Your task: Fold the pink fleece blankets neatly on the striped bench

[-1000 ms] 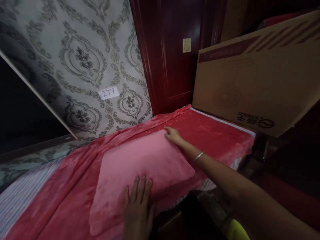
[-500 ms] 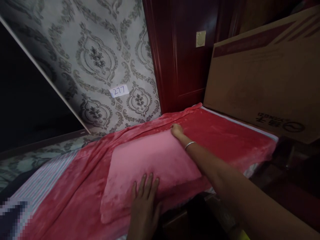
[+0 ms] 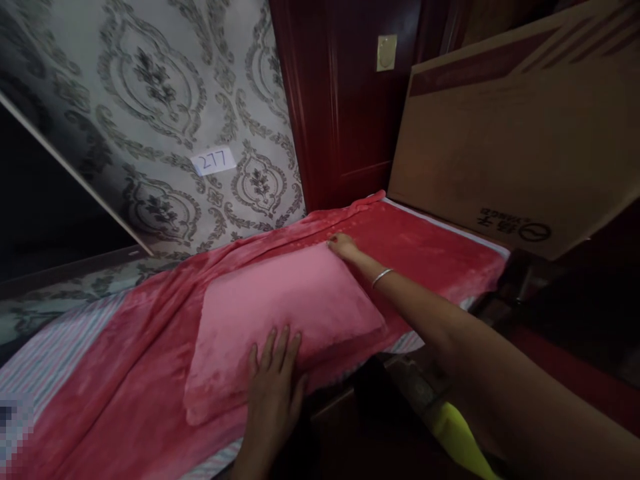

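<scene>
"Everything has slid left and up in the head view since half a second ago; left hand (image 3: pixel 273 390) and right hand (image 3: pixel 345 248) have kept their places on the folded pink blanket (image 3: pixel 290 287)."

"Where's the room to move?"

"Mostly right: a flat stretch of red blanket (image 3: pixel 425 243), ending at a pale border beside the cardboard box (image 3: pixel 490 140). Its rumpled far edge runs along the patterned wall (image 3: pixel 220 73). The near edge drops off by the left wrist, and striped sheet (image 3: pixel 65 340) shows at far left."

"What's in the box?"

"Only the outside shows, so I can't tell."

"And the hands?"

"Left is released, fingers spread over the pink blanket's near edge. Right reaches across to its far right corner, fingers curled; whether they pinch it, I can't tell. So the pink one lies between them, on top of the red."
</scene>
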`<state>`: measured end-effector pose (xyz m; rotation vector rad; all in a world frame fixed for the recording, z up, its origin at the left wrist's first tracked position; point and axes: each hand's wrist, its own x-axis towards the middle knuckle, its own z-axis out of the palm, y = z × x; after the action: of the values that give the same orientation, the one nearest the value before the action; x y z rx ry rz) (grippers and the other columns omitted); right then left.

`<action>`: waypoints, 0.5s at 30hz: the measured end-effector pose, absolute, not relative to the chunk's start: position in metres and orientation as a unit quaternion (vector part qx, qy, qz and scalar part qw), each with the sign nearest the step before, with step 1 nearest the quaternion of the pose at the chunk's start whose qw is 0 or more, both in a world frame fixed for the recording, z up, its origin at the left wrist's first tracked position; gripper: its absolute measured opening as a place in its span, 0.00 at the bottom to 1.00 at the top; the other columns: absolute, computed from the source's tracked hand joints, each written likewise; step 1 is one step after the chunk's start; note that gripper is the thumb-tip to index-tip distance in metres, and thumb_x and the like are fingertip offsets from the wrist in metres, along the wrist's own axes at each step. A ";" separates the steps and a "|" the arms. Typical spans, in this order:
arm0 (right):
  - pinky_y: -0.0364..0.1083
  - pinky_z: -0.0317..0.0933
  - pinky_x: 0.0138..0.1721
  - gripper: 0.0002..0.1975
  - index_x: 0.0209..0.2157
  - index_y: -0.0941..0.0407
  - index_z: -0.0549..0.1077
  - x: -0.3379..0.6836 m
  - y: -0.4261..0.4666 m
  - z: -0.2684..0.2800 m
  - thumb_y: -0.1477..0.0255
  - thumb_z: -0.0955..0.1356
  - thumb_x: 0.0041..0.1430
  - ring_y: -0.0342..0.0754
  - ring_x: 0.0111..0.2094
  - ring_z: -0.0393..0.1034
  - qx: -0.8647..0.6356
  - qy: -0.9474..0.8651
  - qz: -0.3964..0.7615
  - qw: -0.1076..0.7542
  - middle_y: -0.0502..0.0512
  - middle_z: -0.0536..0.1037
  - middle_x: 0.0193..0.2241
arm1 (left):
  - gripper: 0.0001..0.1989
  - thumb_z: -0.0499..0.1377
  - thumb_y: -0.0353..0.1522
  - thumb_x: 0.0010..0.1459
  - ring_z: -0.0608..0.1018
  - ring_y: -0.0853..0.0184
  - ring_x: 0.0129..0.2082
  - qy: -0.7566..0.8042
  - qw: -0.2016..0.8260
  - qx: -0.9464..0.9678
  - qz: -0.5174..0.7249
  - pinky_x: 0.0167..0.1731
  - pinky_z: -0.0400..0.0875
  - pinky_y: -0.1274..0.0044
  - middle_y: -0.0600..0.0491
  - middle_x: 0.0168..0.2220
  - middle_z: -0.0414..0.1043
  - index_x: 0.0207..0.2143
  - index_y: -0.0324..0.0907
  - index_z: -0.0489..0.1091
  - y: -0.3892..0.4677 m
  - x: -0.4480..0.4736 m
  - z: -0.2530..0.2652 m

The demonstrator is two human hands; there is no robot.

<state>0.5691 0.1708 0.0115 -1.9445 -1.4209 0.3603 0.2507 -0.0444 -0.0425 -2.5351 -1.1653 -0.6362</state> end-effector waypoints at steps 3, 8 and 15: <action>0.47 0.66 0.52 0.18 0.53 0.56 0.77 0.567 0.158 0.010 0.73 0.71 0.61 0.54 0.52 0.75 -0.751 -0.543 0.139 0.348 0.62 0.81 0.50 | 0.33 0.56 0.29 0.62 0.61 0.53 0.70 -0.404 0.132 -0.879 -0.218 0.68 0.48 0.53 0.46 0.70 0.59 0.70 0.47 0.57 -0.044 0.252 -0.041; 0.48 0.64 0.55 0.19 0.57 0.56 0.74 0.567 0.145 0.010 0.75 0.68 0.65 0.52 0.56 0.72 -0.748 -0.533 0.142 0.369 0.61 0.78 0.54 | 0.32 0.55 0.29 0.64 0.61 0.52 0.70 -0.415 0.119 -0.877 -0.210 0.68 0.49 0.52 0.45 0.70 0.59 0.70 0.47 0.57 -0.046 0.254 -0.038; 0.47 0.67 0.47 0.22 0.60 0.58 0.71 0.574 0.107 0.010 0.70 0.68 0.66 0.50 0.43 0.75 -0.723 -0.554 0.163 0.378 0.59 0.80 0.43 | 0.34 0.55 0.30 0.64 0.60 0.52 0.70 -0.416 0.120 -0.876 -0.212 0.68 0.47 0.51 0.45 0.70 0.58 0.71 0.48 0.54 -0.046 0.255 -0.039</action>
<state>0.5738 0.1066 0.0099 -1.8484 -1.4160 0.4157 0.2554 -0.0457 -0.0389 -2.5592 -1.2163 -0.6186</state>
